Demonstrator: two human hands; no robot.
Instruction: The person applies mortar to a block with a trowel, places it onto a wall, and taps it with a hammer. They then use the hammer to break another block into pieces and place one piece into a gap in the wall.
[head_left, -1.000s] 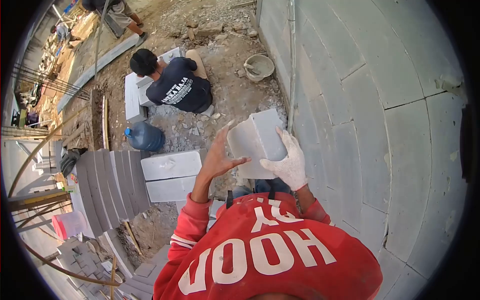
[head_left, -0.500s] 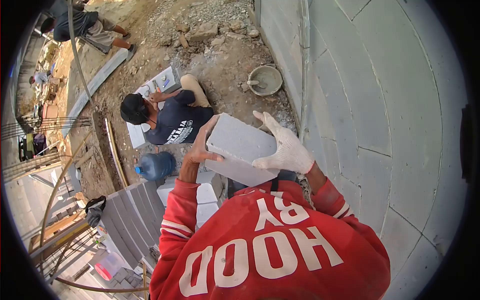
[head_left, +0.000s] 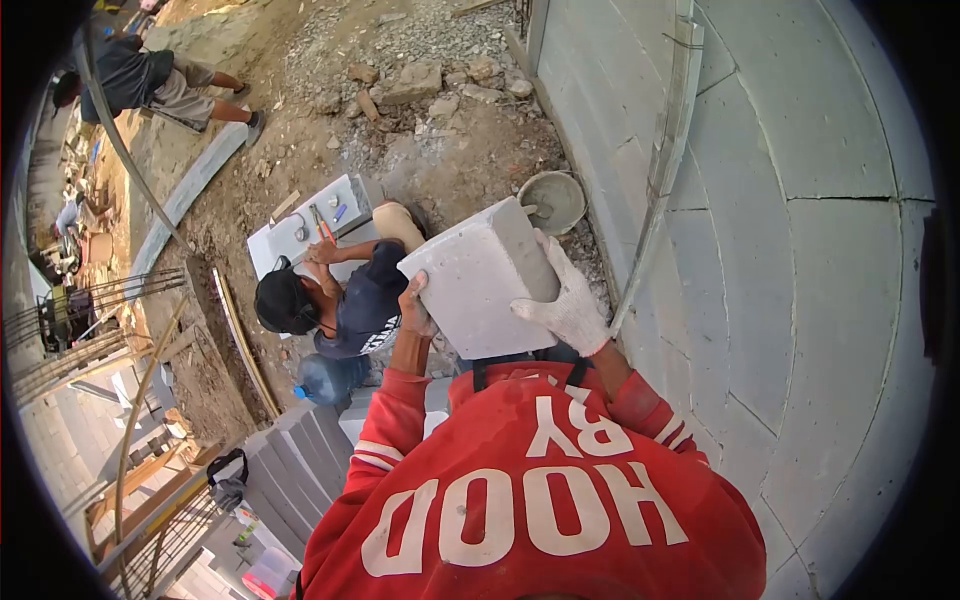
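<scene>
A light grey block [head_left: 475, 285] is held up between my two hands, in front of my red hoodie. My bare left hand [head_left: 417, 305] grips its left edge, with the fingers partly behind it. On the right side, my right hand [head_left: 568, 303], in a white knitted glove, is wrapped round the block's edge, its thumb on the near face. The block is tilted, with a broad face and a narrower side face showing. Beyond it is a round bucket [head_left: 553, 203] of grey mix.
A co-worker in a dark shirt [head_left: 365, 300] and cap sits close at the left, beside blocks with tools [head_left: 323, 222]. A grey block wall [head_left: 740, 300] rises on the right. A blue water bottle [head_left: 330, 378] and stacked slabs [head_left: 300, 460] lie lower left.
The block has been turned so its broad face shows more, and my left hand now grips lower on its edge. The co-worker and surroundings have shifted in view.
</scene>
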